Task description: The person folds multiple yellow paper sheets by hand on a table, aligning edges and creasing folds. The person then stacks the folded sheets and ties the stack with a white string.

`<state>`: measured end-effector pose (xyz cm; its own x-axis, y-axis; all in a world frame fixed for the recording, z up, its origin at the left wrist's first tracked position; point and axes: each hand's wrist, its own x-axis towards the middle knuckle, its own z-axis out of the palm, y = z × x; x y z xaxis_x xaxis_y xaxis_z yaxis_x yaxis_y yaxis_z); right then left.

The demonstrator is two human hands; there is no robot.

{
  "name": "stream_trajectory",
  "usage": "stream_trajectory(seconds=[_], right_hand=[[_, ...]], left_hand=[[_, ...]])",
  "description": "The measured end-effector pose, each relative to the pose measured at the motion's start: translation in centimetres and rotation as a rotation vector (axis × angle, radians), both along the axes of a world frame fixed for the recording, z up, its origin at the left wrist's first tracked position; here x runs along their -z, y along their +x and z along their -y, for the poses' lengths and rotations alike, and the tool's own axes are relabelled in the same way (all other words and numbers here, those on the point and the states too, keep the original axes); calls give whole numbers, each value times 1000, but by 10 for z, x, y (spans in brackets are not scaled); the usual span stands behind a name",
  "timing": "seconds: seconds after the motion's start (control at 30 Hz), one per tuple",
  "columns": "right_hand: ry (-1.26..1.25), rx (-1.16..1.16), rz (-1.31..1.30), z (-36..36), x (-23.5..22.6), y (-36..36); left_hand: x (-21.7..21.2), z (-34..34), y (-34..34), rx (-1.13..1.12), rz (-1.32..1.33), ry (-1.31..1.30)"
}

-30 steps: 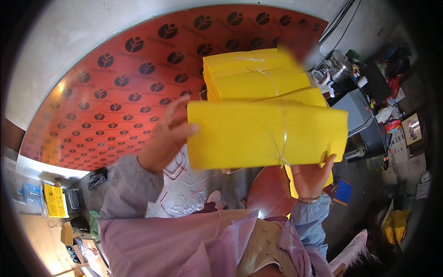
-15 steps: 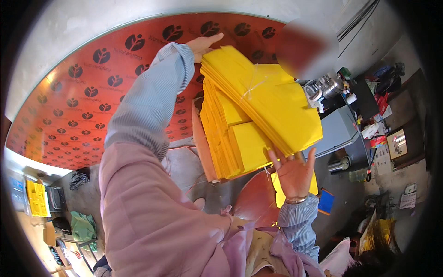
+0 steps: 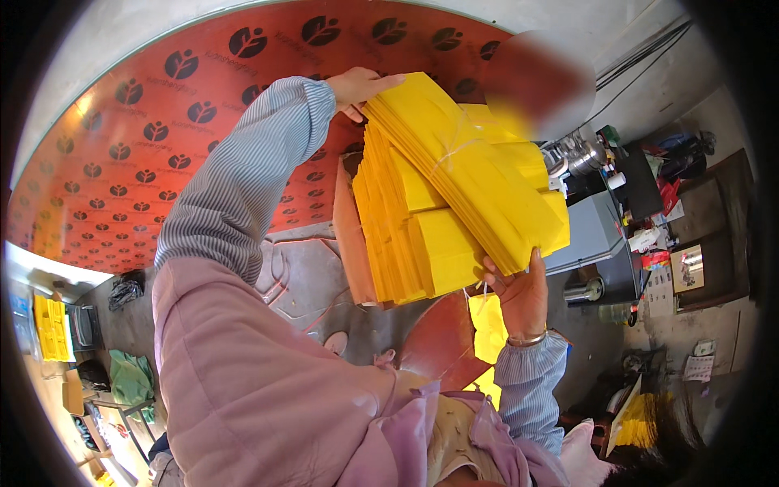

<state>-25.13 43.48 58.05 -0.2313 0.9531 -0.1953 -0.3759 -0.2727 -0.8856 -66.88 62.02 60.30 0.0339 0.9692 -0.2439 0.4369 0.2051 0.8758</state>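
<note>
A thick bundle of folded yellow paper or envelopes (image 3: 479, 174), bound with thin clear string, lies slantwise on a stack of more yellow bundles (image 3: 442, 252). My left hand (image 3: 363, 88) grips its far end, thumb over the top and fingers curling under the edge. At the near end, my right hand (image 3: 523, 296) clasps the bundle's lower corner, thumb upright along its side. Its other fingers are partly hidden by the paper. The stack rests against a reddish-orange board (image 3: 357, 235).
A large red panel (image 3: 211, 146) with dark leaf prints stands behind the stack. On the right are a grey box (image 3: 588, 231), a shiny metal pot (image 3: 584, 154) and a cluttered dark shelf. Below the stack sit a round red surface (image 3: 430, 345) and loose yellow pieces (image 3: 488, 325).
My right hand has gone from spread fingers to holding the bundle's near corner. My left hand's fingers have closed over the far end. The view has shifted slightly.
</note>
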Motion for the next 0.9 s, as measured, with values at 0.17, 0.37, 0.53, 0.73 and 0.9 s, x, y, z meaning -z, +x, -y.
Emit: stream_trajectory(seconds=[0.17, 0.37, 0.53, 0.73, 0.9], right_hand=[[123, 116, 151, 14, -16, -23], [95, 43, 167, 36, -6, -52], [17, 46, 97, 28, 8, -48], [33, 111, 153, 36, 0, -49], [-31, 110, 149, 42, 0, -51]], left_hand=[[3, -26, -4, 42, 174, 153], [14, -73, 14, -43, -45, 213], [32, -72, 19, -80, -100, 188], [21, -52, 15, -116, 126, 201], [29, -31, 17, -90, 226, 185]])
